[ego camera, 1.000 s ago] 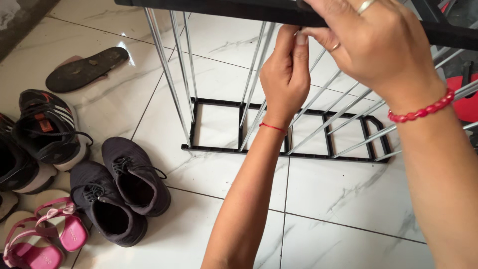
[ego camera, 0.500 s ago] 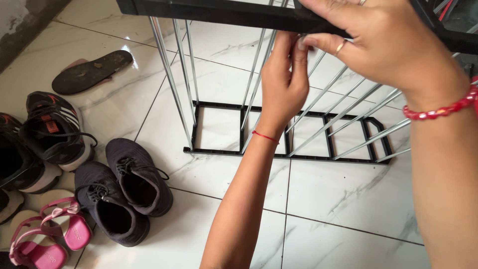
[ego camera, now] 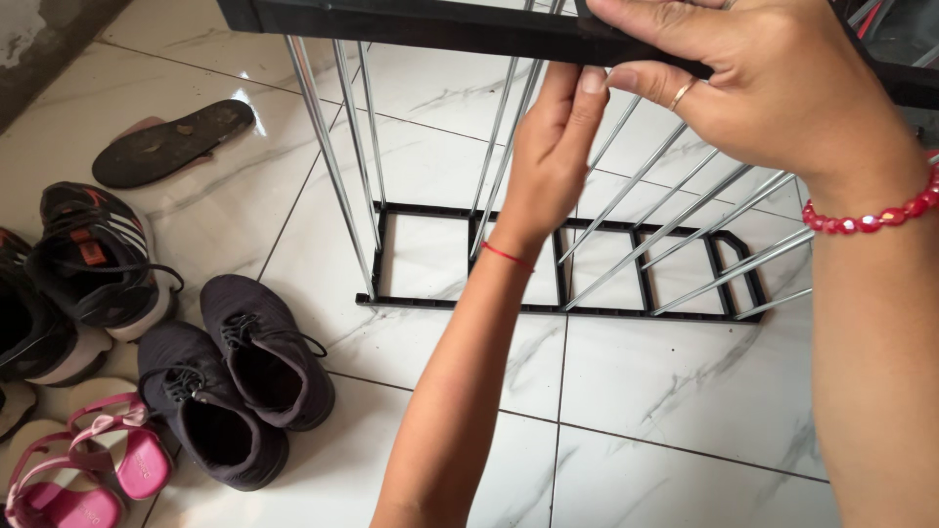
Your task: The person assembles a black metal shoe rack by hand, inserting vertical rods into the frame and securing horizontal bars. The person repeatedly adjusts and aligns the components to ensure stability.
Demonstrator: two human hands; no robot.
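A shoe rack stands half-built on the white tiled floor: a black bottom frame [ego camera: 558, 308], several thin chrome rods [ego camera: 333, 166] rising from it, and a black top rail [ego camera: 421, 24] across the upper edge of the view. My right hand [ego camera: 763, 93] grips the top rail from above, thumb under it. My left hand [ego camera: 553, 156] reaches up from below, fingertips pinching a chrome rod right under the rail, beside the right thumb. A thin red thread circles the left wrist, a red bead bracelet [ego camera: 871, 217] the right.
Shoes lie on the floor at left: a pair of dark sneakers [ego camera: 235, 376], a black sneaker with white sole [ego camera: 98, 259], pink sandals [ego camera: 83, 464], and a dark flip-flop [ego camera: 171, 142] farther back. A grey wall edge runs along the top left.
The view has tilted slightly, so rail and hands sit higher in the picture. My left fingers stay on the rod under the rail; my right hand keeps its hold.
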